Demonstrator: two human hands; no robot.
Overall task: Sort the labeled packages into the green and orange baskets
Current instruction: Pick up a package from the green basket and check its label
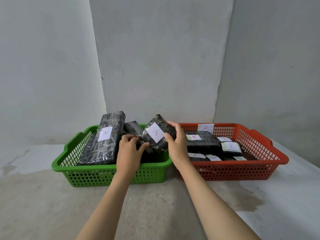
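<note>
- A grey plastered wall (155,58) filled the scene from nine through twelve to three o'clock, its surface mottled and faintly scuffed.
- Two vertical edges ran down the wall, one toward eleven o'clock, one toward one o'clock.
- A pale concrete floor (43,205) spread across the lower part, from eight to four o'clock.
- A dark damp-looking stain (251,198) marked the floor near four o'clock.
</note>
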